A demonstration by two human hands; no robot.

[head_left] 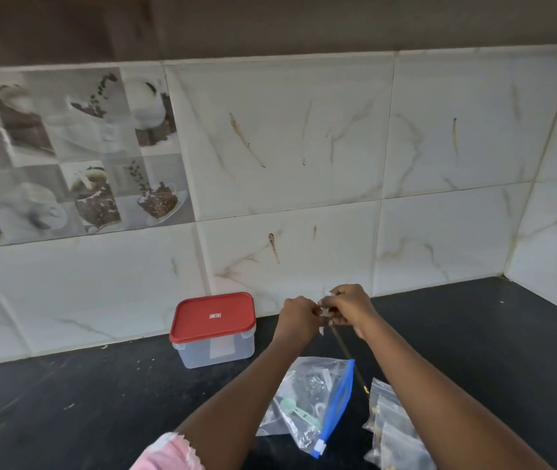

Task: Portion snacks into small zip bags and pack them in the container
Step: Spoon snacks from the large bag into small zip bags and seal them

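Head view, one frame. Both hands are working on a small clear plastic zip bag (321, 328), raised above the black counter (100, 395), far of centre and close to the white marbled wall tiles (287, 147). The left hand (299, 317) and right hand (348, 308) are almost touching, fingers curled and pinching the bag's top edge from either side. The bag is mostly hidden and blurred, so its contents and whether its seal is closed cannot be told.

Risks, as judged:
- The pinch is covering only a narrow strip of slippery film. A slip could be dropping the bag onto the counter and scattering snacks if the seal is incomplete.
- A partly pressed zip could be opening later inside the container.
- The red lid (214, 315) is sitting on the container, so packing is calling for a free hand first.

Containers:
- The clear rectangular plastic container (214, 351) is standing left of the hands against the wall. No filled bags are showing through its wall, only a pale label patch.
- A large clear zip bag with a blue slider strip (317, 378) is lying nearer, holding a mint-green plastic scoop (295, 407) and dark pieces.
- A pile of small clear zip bags (394, 432) is lying near right, some showing pale yellowish bits.
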